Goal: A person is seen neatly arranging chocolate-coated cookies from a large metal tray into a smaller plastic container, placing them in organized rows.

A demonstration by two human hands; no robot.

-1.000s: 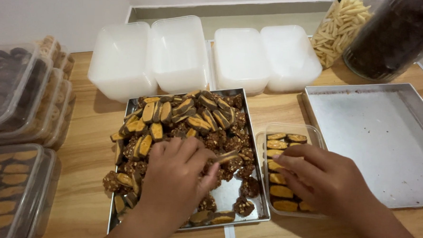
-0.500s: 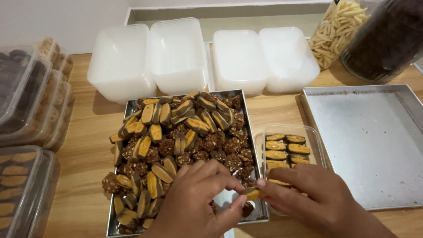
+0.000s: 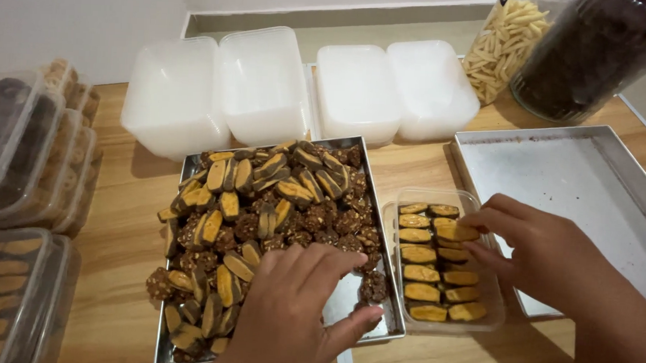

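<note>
Presently, a cookie point(image 3: 457, 232) is being set onto the rows in the clear tub point(image 3: 476, 322), pinched lightly between the right hand point(image 3: 545, 249) fingertips; the grip is nearly closed on it. The tub is sitting on the tabletop point(image 3: 130, 195) between the cookie tray point(image 3: 386, 308) and the empty tray point(image 3: 556, 170), touching both. The left hand point(image 3: 295, 311) is resting spread on the cookie tray's near end, fingers loose; whether anything is under them cannot be told. In my judgement, good practice is laying each piece flat, aligned with its row, and releasing gently to avoid crumbling. White containers point(image 3: 262, 84) and two jars point(image 3: 561, 47) are standing behind; filled tubs point(image 3: 13, 291) are stacked left.
</note>
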